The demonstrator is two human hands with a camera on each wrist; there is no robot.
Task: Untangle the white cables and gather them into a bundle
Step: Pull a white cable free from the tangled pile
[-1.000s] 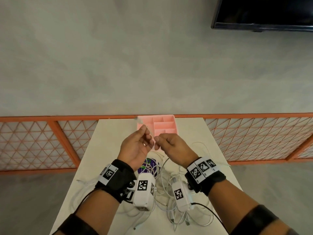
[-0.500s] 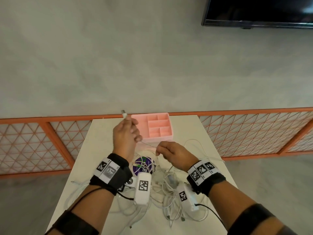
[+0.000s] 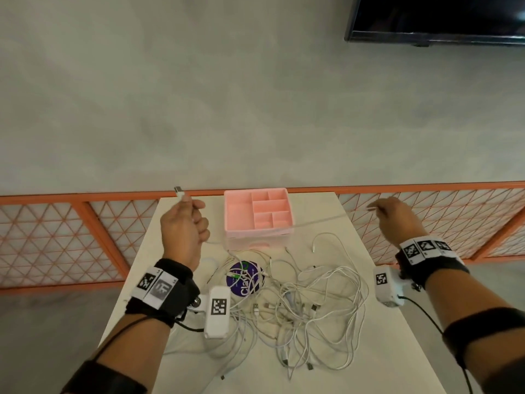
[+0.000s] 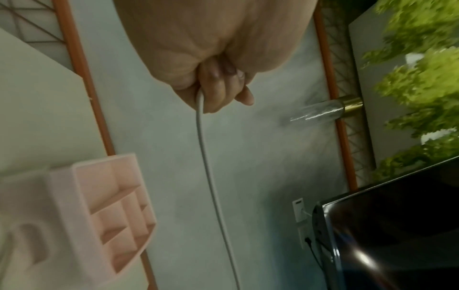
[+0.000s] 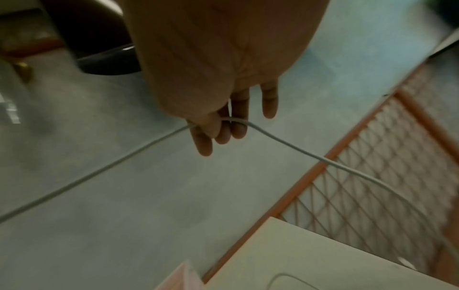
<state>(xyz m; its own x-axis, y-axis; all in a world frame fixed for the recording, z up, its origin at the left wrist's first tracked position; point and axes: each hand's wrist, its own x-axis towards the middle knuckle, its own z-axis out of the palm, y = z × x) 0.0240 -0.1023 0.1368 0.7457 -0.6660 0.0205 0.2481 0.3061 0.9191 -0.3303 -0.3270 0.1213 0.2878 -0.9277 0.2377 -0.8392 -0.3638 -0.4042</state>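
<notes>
A: Left hand (image 3: 184, 228) raised over the far left of the pale rectangular counter (image 3: 377, 322), fingers curled tight round one thin white cable (image 3: 309, 222), silver plug end (image 3: 179, 191) poking out above the fist.

B: Right hand (image 3: 397, 220) out past the counter's right edge, pinching the same cable between thumb and fingers (image 5: 223, 133), the other fingers loosely extended. Stretched nearly straight between the two, crossing just over the pink plastic divided tray (image 3: 257, 211).

A: And the rest? A loose white tangle of cables (image 3: 306, 308) heaped mid-counter, partly over a round purple-labelled disc (image 3: 245, 277). Nothing bundled yet, by the look of it.

B: Risks from here? Probably a snag: hard to tell whether the far part of the stretched cable, trailing off past the right hand, is free of the heap. If looped through, more pulling likely to tighten a knot or drag the whole heap along.

A: Also the tray. Low, taut cable sweeping sideways could well catch its rim and shove it. And a light pinch on the right, so a slip and whip-back seem possible.
</notes>
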